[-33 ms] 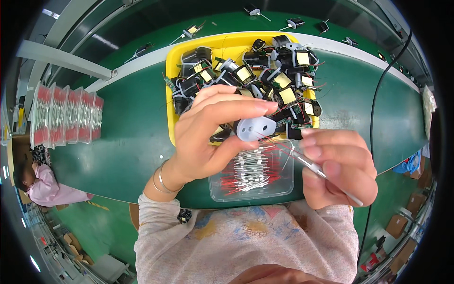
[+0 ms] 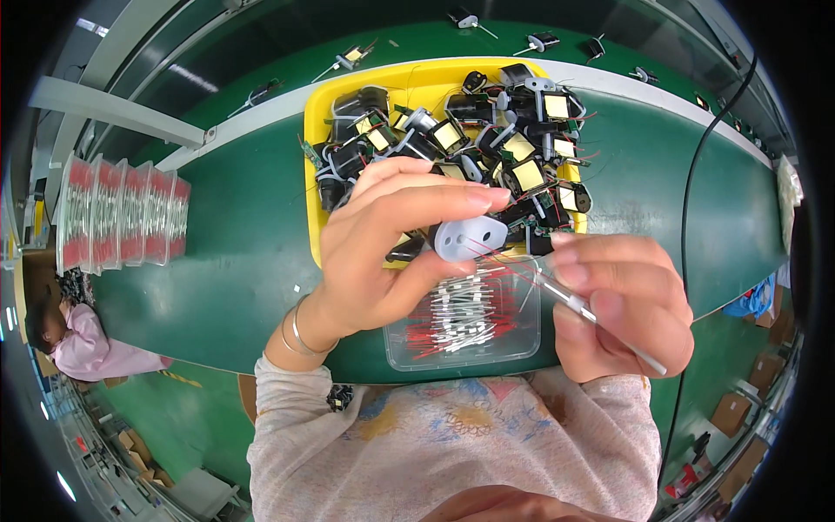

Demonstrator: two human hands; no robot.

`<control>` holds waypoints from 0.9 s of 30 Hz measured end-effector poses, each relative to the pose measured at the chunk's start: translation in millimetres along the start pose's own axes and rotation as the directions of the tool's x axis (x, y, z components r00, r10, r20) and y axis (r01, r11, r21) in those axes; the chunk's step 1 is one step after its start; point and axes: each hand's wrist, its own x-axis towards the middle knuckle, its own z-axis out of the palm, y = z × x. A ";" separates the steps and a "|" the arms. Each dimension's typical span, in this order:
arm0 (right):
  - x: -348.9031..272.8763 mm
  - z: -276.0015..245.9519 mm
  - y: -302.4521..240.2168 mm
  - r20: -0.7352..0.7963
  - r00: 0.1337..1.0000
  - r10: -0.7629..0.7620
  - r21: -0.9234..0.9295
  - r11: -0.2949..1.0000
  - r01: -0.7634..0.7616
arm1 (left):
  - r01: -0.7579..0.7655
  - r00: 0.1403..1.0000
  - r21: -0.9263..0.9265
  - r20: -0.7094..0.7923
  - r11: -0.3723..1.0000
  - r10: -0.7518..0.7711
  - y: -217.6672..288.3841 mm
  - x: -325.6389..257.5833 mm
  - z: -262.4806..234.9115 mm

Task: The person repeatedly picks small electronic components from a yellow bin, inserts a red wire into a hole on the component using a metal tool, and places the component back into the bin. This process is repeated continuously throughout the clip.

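Green conveyor belt point(image 2: 235, 226) is spread beneath a yellow tray point(image 2: 323, 113) of black coil parts; a grey plastic piece point(image 2: 470, 237) is pinched in the left hand point(image 2: 383, 252) above a clear box point(image 2: 522, 348) of red-and-white leads; metal tweezers point(image 2: 600, 322) are gripped in the closed right hand point(image 2: 622, 309)
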 end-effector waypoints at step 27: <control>0.5 10.0 0.8 -0.076 0.980 -0.186 -0.090 0.980 0.179 | 0.013 0.989 0.036 -0.149 0.999 -0.007 8.3 1.5 3.6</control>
